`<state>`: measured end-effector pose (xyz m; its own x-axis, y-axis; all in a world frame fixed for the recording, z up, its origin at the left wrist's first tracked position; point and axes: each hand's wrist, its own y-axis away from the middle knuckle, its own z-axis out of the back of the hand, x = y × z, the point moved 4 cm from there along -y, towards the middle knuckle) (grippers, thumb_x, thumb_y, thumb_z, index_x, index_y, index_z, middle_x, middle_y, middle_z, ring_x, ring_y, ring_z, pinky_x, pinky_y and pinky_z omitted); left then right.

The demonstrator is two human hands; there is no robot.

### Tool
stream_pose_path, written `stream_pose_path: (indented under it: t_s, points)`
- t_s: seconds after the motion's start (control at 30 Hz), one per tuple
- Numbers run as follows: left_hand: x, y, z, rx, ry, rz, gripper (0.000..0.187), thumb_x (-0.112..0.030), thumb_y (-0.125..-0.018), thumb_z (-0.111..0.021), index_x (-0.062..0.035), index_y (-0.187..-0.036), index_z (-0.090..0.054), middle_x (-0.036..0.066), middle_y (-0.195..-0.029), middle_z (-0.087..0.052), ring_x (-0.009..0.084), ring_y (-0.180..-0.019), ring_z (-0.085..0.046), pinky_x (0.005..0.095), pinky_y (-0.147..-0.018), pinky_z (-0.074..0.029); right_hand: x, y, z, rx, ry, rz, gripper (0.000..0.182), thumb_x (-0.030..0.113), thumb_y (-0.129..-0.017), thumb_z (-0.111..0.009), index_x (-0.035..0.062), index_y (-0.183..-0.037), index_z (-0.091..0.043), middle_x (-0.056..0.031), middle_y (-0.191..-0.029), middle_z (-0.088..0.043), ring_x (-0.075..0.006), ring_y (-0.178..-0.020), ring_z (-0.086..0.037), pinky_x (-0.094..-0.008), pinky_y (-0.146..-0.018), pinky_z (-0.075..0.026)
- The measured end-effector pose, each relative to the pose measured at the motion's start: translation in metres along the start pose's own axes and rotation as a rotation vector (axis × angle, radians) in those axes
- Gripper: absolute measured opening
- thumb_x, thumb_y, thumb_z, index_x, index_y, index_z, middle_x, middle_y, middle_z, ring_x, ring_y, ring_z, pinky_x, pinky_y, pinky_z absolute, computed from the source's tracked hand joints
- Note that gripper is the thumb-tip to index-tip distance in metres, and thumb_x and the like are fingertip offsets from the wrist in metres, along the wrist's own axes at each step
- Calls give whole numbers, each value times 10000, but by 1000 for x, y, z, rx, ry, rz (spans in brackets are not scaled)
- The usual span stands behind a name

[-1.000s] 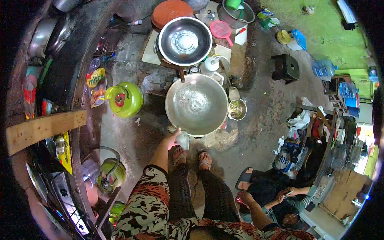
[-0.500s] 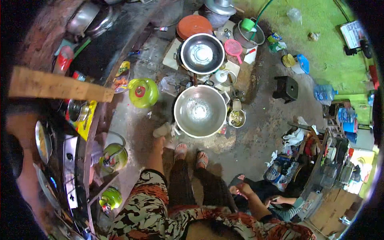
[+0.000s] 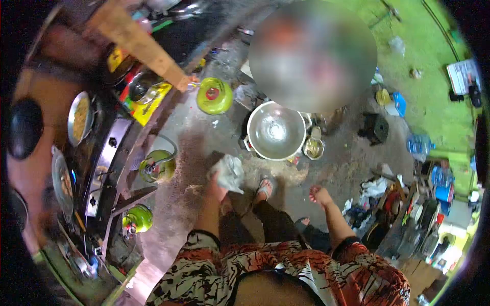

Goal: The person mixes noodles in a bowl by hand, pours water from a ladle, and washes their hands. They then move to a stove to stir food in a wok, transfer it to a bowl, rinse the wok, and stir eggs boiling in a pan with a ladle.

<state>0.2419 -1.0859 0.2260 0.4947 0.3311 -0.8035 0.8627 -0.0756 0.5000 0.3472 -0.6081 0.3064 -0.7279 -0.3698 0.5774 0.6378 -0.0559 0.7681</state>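
My left hand [image 3: 218,187] grips a crumpled grey-white cloth [image 3: 229,173], held out over the floor near my feet. To the right, my right hand [image 3: 318,195] hangs in the air with its fingers curled; it is too small to tell whether anything is in them. A wide silver pan [image 3: 276,130] stands in front of my feet, beyond both hands. Beside its right edge is a small pot [image 3: 313,148] with something yellowish in it.
A stove [image 3: 106,163] with pans runs along the left, with green gas cylinders [image 3: 214,96] near it. A wooden post [image 3: 140,46] juts in at upper left. A black stool [image 3: 375,128] and a cluttered shelf [image 3: 403,219] are on the right. A blur covers the top middle.
The view has turned towards the stove. My left hand has the cloth raised and more in sight. My right arm reaches farther forward, and the other person's hands at lower right are no longer visible.
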Motion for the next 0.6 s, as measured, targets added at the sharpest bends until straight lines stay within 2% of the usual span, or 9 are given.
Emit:
stream_pose_path:
  t_s: [0.07,0.13,0.2,0.37,0.4,0.47,0.5,0.57,0.6]
  points:
    - [-5,31,21,15,-654,-10,411,-169,-790,-554,-59,-1184,-508,143,-1080,-587,302,-1012,-556,420,-889,-429,20,16,-23,25,-114,-162,281,290,-919,-476,30,-951,-579,-58,-719,-598,-137,-538,-548,-271,-473,-437]
    - [-31,69,30,18,-464,266,399,-181,-799,-520,-39,-1172,-512,148,-1053,-599,310,-997,-565,419,-879,-436,31,27,-39,70,171,-147,299,287,-854,-501,11,-926,-592,-108,-739,-628,-202,-631,-617,-372,-557,-466]
    - [-70,116,14,174,757,457,375,-203,-814,-457,9,-1113,-536,143,-1038,-602,311,-932,-588,401,-788,-482,-17,5,-51,124,538,15,274,296,-825,-501,51,-877,-612,-111,-749,-639,-280,-650,-618,-428,-577,-460]
    - [-98,207,117,14,585,492,337,-206,-813,-442,16,-1034,-565,143,-945,-622,299,-787,-607,404,-676,-514,-138,-49,-66,412,996,268,272,322,-816,-477,81,-781,-600,-137,-750,-642,-313,-655,-612,-415,-561,-465]
    - [-134,240,130,-135,294,394,326,-222,-809,-452,10,-1003,-573,141,-909,-624,286,-772,-607,405,-666,-512,-105,-26,-72,373,821,-47,242,311,-800,-499,91,-781,-597,-127,-758,-645,-300,-649,-612,-417,-552,-463]
    - [-102,282,203,-211,464,554,330,-257,-795,-494,-28,-1024,-556,134,-950,-603,280,-860,-597,418,-812,-469,-48,7,-105,185,430,-619,187,291,-769,-542,111,-782,-592,-106,-775,-652,-275,-637,-611,-421,-535,-460]
    - [-87,303,239,-260,550,631,337,-275,-788,-515,-47,-1034,-548,131,-970,-592,278,-904,-592,424,-885,-447,-31,6,-126,160,408,-697,165,281,-753,-564,120,-782,-589,-96,-784,-655,-262,-631,-611,-423,-527,-459]
    - [-58,345,306,-449,555,187,329,-283,-797,-534,-45,-1024,-553,125,-962,-599,276,-850,-607,444,-799,-494,17,-6,-178,196,514,-616,165,275,-746,-574,115,-789,-582,-86,-791,-650,-245,-651,-607,-413,-544,-458]
    - [-117,376,291,-718,773,341,369,-305,-801,-535,-30,-1047,-548,130,-970,-602,278,-824,-613,446,-722,-522,51,-25,-215,312,672,-366,184,279,-756,-561,100,-796,-577,-88,-791,-642,-240,-677,-604,-402,-570,-459]
